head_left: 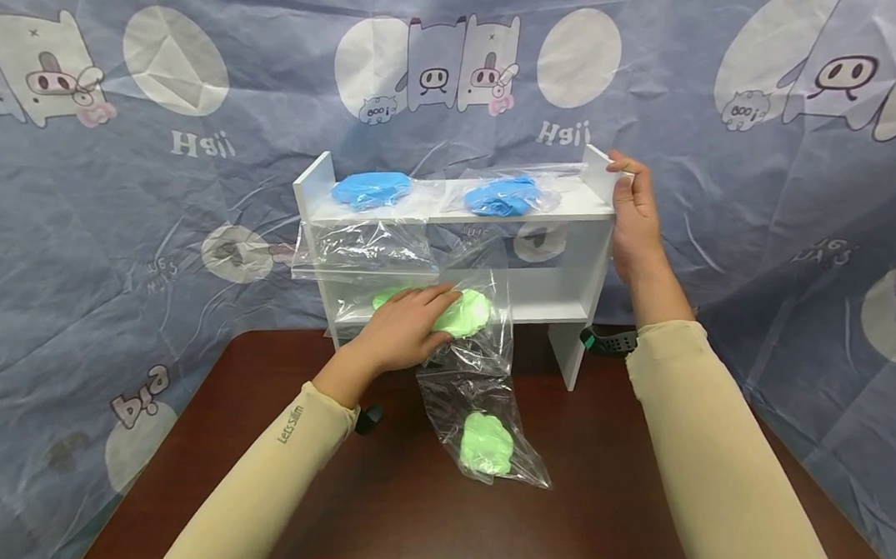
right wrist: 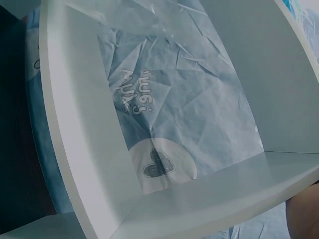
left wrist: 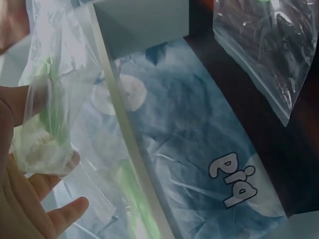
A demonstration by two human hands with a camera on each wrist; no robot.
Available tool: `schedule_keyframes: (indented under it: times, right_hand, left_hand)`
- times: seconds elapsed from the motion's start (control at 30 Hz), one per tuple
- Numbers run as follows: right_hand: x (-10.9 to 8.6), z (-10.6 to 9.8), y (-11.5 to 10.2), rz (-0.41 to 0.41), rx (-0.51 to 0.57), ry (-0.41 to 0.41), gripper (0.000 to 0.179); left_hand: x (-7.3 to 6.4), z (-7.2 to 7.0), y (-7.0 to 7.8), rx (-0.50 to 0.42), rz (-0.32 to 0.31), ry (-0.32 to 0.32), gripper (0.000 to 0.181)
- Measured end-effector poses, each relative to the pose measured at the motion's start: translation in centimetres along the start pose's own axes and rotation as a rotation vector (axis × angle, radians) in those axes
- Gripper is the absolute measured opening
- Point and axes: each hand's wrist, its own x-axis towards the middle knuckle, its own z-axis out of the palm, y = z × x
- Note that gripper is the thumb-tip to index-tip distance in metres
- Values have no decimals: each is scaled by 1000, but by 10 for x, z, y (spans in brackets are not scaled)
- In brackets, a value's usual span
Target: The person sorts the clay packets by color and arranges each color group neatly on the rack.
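Note:
My left hand [head_left: 401, 327] holds a clear plastic bag with a light-green, clay-like lump [head_left: 467, 314] at the front of the white shelf's middle board. In the left wrist view, thumb and fingers lie on either side of that green lump [left wrist: 52, 124]. Just behind the hand, another green lump [head_left: 389, 294] sits on the same board, partly covered. My right hand [head_left: 634, 213] grips the upper right side panel of the white shelf [head_left: 594, 269], thumb in front. A third green lump in a clear bag [head_left: 487, 444] lies on the table before the shelf.
Two bagged blue lumps, one left [head_left: 373, 190] and one right [head_left: 502, 196], rest on the top board. Clear plastic [head_left: 367, 247] hangs over its front left edge. The shelf stands on a dark brown table [head_left: 422, 520], against a patterned blue cloth [head_left: 276, 97].

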Motion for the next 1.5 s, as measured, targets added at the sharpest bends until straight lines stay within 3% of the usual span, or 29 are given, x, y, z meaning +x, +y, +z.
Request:
schedule_keyframes:
  times: [0.37, 0.63, 0.73, 0.93, 1.07, 1.33, 1.5]
  right_hand:
    - [0, -1, -1, 8, -4, -5, 19]
    - [0, -1, -1, 11, -20, -17, 19]
    - [1, -1, 0, 12, -18, -17, 19]
    - [3, -4, 5, 3, -19, -15, 19]
    - [7, -5, 11, -3, -25, -12, 19]
    - [-2, 1, -3, 21, -38, -14, 18]
    - [0, -2, 0, 21, -38, -14, 18]
  left_hand:
    - [36, 9, -17, -194, -103, -69, 70]
    - [51, 14, -31, -373, -209, -157, 76]
    - [54, 15, -32, -389, -260, -192, 75]
    - [60, 15, -32, -335, -369, -186, 72]
    - [62, 13, -32, -314, -423, -229, 69]
    - [59, 18, -37, -458, -388, -221, 79]
    - [58, 21, -36, -449, -346, -190, 88]
